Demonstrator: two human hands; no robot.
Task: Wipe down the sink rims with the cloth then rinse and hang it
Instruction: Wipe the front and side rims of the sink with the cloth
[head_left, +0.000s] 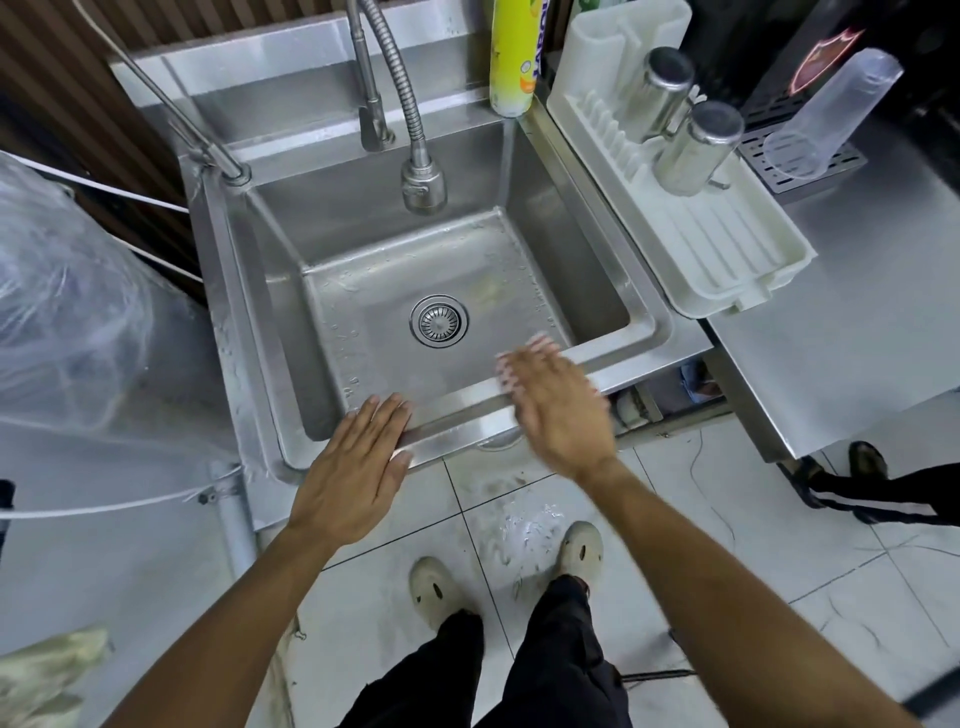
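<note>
A steel sink (644, 332) with a wet basin and a round drain (439, 320) fills the middle of the view. My left hand (358, 467) lies flat, fingers straight, on the sink's front rim (457, 410). My right hand (556, 405) hovers over the same rim further right, fingers straight and blurred by motion. Neither hand holds anything. A pale crumpled cloth-like thing (47, 675) shows at the bottom left corner; I cannot tell whether it is the cloth. A flexible spray faucet (423, 182) hangs over the basin.
A white dish rack (727, 249) with two steel cups (696, 145) sits right of the sink. A yellow bottle (514, 57) stands at the back rim. A clear plastic cup (831, 114) lies further right. A plastic-wrapped bulk (78, 312) is on the left. Wet tiled floor lies below.
</note>
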